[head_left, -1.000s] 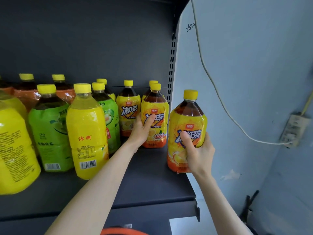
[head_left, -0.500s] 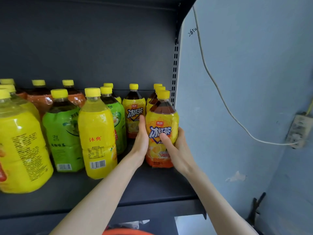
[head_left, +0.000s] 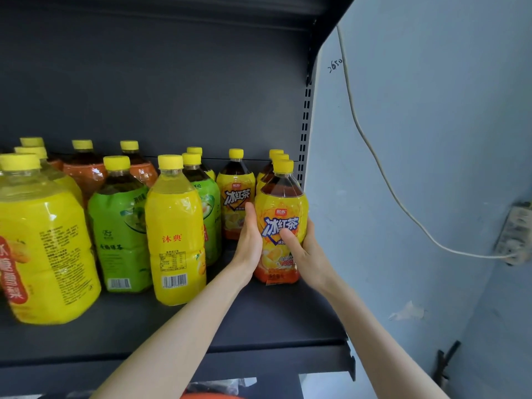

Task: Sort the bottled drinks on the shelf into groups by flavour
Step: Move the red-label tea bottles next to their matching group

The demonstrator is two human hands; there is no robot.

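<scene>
A dark grey metal shelf (head_left: 259, 321) with a slotted upright (head_left: 305, 133) carries the drinks. Right of the fingers (head_left: 251, 217) is a pale blue wall (head_left: 431, 125), where a white cable (head_left: 374, 156) sags to a socket (head_left: 515, 234).

The iced tea bottle (head_left: 283, 208) stands upright at the shelf's right end, between both hands. The left hand (head_left: 249, 240) lies flat on its side, fingers straight and together. The right hand (head_left: 305, 251) wraps it, thumb across the label; its other fingers are hidden behind.

Left of the fingers stand a yellow juice bottle (head_left: 175, 234) and green tea bottles (head_left: 121, 226). A large yellow bottle (head_left: 43, 254) is cut off at the edge. Like bottles (head_left: 280, 156) behind the held one show little but caps.
</scene>
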